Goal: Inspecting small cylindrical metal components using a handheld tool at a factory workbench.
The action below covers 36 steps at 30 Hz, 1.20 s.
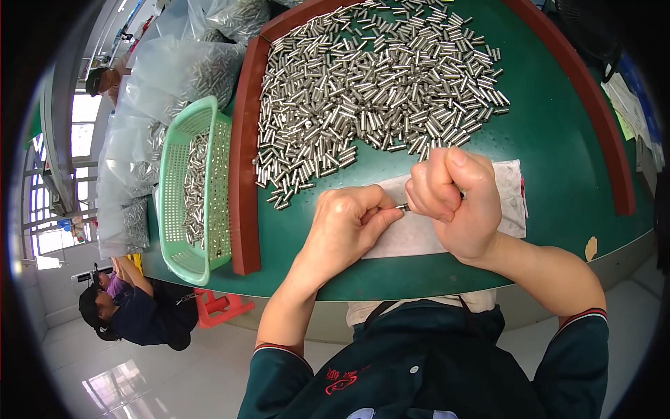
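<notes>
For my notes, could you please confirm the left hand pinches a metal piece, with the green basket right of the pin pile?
Wrong side: the head view shows the green basket left of the pin pile; the left hand pinches a metal piece.

red embroidered emblem (pixel 340 383), small red characters (pixel 331 375), on dark green shirt (pixel 453 363), not clearly legible

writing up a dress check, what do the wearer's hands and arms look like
The left hand and right hand are bare, without gloves, and the forearms are uncovered. The short sleeves are dark green, edged at the hems with thin red and white stripes.
</notes>
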Motion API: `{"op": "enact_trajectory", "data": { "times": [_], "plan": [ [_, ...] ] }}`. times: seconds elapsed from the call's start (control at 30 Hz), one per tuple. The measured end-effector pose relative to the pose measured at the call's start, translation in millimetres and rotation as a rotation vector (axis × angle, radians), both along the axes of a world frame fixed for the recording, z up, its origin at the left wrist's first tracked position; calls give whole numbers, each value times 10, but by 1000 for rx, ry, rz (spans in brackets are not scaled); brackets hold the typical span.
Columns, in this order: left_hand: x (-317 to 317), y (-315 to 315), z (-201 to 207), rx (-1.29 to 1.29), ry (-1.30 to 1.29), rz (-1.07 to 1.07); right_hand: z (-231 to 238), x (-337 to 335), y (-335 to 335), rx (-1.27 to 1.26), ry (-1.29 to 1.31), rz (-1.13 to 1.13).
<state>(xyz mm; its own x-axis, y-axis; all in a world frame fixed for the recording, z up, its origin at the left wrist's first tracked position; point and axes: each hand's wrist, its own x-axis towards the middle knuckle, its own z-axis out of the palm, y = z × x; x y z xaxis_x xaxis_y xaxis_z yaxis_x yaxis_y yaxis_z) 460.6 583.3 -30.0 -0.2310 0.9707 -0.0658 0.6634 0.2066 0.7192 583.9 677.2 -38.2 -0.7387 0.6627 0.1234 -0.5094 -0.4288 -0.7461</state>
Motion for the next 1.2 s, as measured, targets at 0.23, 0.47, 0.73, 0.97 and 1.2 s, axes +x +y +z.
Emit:
{"op": "enact_trajectory", "data": {
  "times": [0.23, 0.47, 0.73, 0.97, 1.2],
  "plan": [
    [27, 34, 29, 25, -5, -8, 27, -1, -81, 77, -40, -36],
    [29, 29, 22, 45, 1, -3, 30, -7, -72, 55, 7, -36],
    [-224, -27, -4, 99, -1259, 150, 34, 32, -33, -32, -6, 11],
    [-319, -22, -53, 94, -1409, 259, 20, 10, -18, -30, -2, 8],
    [-350, -23, -15, 99, -1389, 288, 54, -9, 2, -36, -24, 24]
  ]
}}
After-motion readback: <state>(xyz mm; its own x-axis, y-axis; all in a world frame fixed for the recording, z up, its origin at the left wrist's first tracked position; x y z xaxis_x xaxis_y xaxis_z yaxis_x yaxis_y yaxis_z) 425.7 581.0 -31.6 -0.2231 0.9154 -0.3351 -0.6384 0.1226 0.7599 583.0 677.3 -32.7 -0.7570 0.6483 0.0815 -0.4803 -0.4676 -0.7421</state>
